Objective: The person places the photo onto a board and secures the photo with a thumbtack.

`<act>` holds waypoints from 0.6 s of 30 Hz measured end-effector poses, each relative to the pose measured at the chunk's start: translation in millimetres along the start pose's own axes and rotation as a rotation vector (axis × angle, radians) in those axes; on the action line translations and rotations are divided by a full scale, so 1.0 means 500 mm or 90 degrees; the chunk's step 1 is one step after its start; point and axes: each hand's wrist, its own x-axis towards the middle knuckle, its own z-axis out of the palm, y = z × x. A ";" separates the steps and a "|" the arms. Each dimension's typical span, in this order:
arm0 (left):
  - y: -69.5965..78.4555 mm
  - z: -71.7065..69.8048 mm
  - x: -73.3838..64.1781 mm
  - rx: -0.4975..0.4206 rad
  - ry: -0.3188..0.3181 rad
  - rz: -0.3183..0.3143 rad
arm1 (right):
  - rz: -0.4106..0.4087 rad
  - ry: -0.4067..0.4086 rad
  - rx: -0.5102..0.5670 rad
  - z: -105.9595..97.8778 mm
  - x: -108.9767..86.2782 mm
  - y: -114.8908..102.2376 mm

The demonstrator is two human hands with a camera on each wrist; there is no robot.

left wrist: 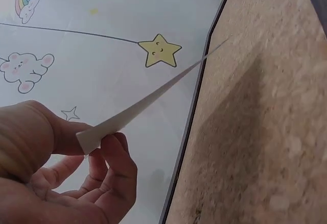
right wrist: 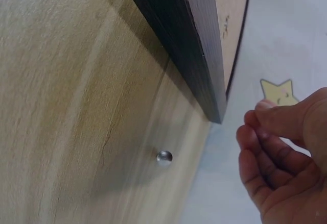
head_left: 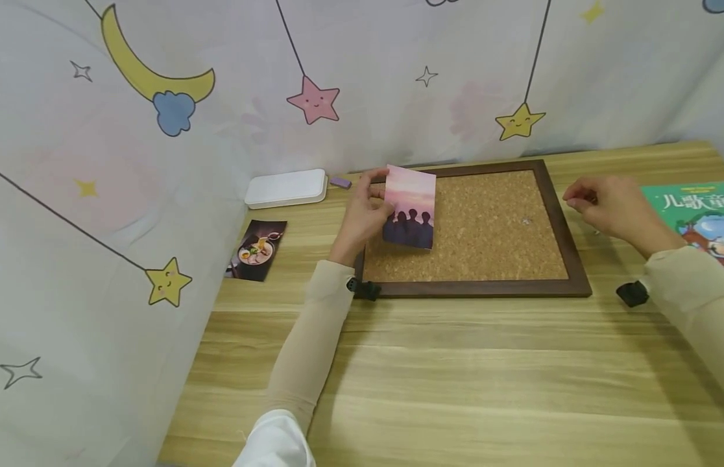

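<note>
My left hand (head_left: 364,211) pinches a photo (head_left: 417,194) by its left edge, thumb on the near side. The picture has a pink sky above dark silhouettes of people. It stands tilted over the left part of a cork board (head_left: 484,227), and the left wrist view shows the photo (left wrist: 138,106) nearly edge-on. To the right of the frame, my right hand (head_left: 610,204) hovers with curled fingers, thumb against the index finger (right wrist: 250,117); no object shows between them. A small shiny round pin (right wrist: 164,157) lies on the table close by.
Small clear pins (head_left: 526,221) sit on the cork's right part. A ramen photo (head_left: 259,250) lies at the left, below a white case (head_left: 286,188) and a purple eraser-like block (head_left: 340,182). A green book (head_left: 700,214) lies far right. A printed curtain (head_left: 385,78) hangs behind.
</note>
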 end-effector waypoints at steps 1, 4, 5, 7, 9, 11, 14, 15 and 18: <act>0.002 0.007 0.001 -0.002 -0.005 -0.006 | 0.001 0.001 0.001 0.000 0.000 -0.001; 0.006 0.027 0.005 0.012 -0.017 -0.017 | -0.001 0.008 0.005 -0.001 0.000 -0.006; 0.007 0.032 0.006 0.016 -0.021 -0.021 | -0.002 0.008 0.006 -0.002 0.001 -0.007; 0.009 0.043 0.007 0.020 -0.028 -0.028 | -0.003 0.009 0.007 -0.003 0.002 -0.010; 0.007 0.054 0.009 0.016 -0.034 -0.019 | -0.007 0.012 0.006 -0.003 0.003 -0.013; 0.004 0.065 0.011 0.000 -0.040 -0.015 | -0.006 0.010 0.008 -0.004 0.003 -0.012; 0.000 0.083 0.013 -0.006 -0.041 -0.002 | -0.012 0.019 0.007 -0.003 0.001 -0.011; 0.000 0.089 0.013 -0.004 -0.040 -0.005 | -0.014 0.021 0.006 -0.003 0.001 -0.010; 0.004 0.108 0.011 0.009 -0.036 -0.019 | -0.022 0.028 0.003 -0.002 -0.001 -0.008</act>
